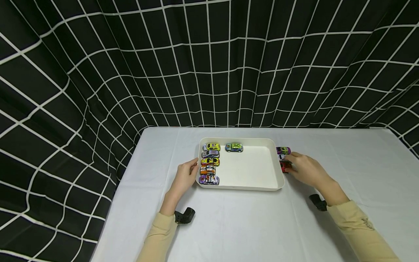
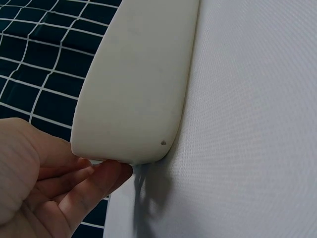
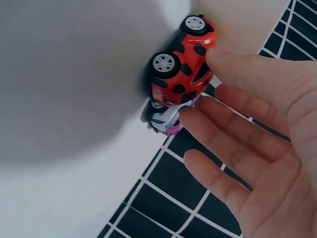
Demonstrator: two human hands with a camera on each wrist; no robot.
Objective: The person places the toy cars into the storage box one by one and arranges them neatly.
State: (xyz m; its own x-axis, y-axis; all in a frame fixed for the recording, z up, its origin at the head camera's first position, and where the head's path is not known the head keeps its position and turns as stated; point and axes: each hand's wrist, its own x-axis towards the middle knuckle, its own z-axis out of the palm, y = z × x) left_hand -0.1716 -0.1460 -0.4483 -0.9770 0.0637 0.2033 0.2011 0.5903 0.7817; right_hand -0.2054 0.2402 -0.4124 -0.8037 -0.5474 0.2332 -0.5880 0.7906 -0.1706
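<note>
A shallow white tray [image 1: 240,189] lies on the table. Down its left side runs a column of several toy cars, among them a purple one [image 1: 209,179] and an orange one [image 1: 207,170]; a green-and-blue toy car [image 1: 234,147] sits near its back wall. My left hand [image 1: 186,176] holds the tray's left edge, fingertips beneath the rim. Outside the tray's right wall, my right hand [image 1: 307,169] has its thumb and fingers about a red toy car [image 3: 183,69] with black spots. Its fingertips overlap a white toy car [image 3: 166,119], partly hidden behind. A purple-and-green toy car [image 1: 283,150] stands beyond them.
White cloth [image 1: 242,225] covers the table. A black curtain with white grid lines [image 1: 229,72] hangs behind the table and along its left side. Black wrist devices [image 1: 185,216] are worn below both hands.
</note>
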